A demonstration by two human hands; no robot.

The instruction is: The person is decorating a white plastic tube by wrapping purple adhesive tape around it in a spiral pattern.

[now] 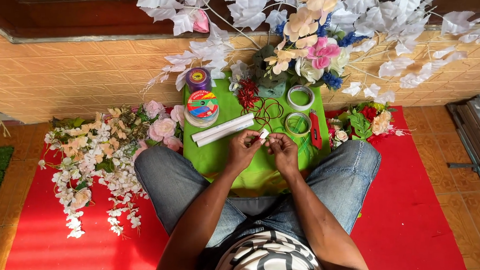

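Note:
I sit cross-legged in jeans on a red mat point(418, 210). My left hand point(243, 149) and my right hand point(283, 151) meet over a green cloth point(218, 155) between my knees. Both hands pinch a small white piece point(264, 133), a short tube or stub, between the fingertips. Two white tubes point(222, 129) lie on the cloth just left of my left hand. A tape ring point(298, 123) lies beyond my right hand, with a second tape ring point(300, 97) farther back. A red cutter point(315, 129) lies by the right knee.
A stack of ribbon spools point(201, 108) and a purple spool point(198, 79) stand at the cloth's far left. White and pink artificial flowers point(98, 156) are piled at left; a bouquet point(306, 52) and white leaves lean on the orange wall. More flowers point(365, 123) lie at right.

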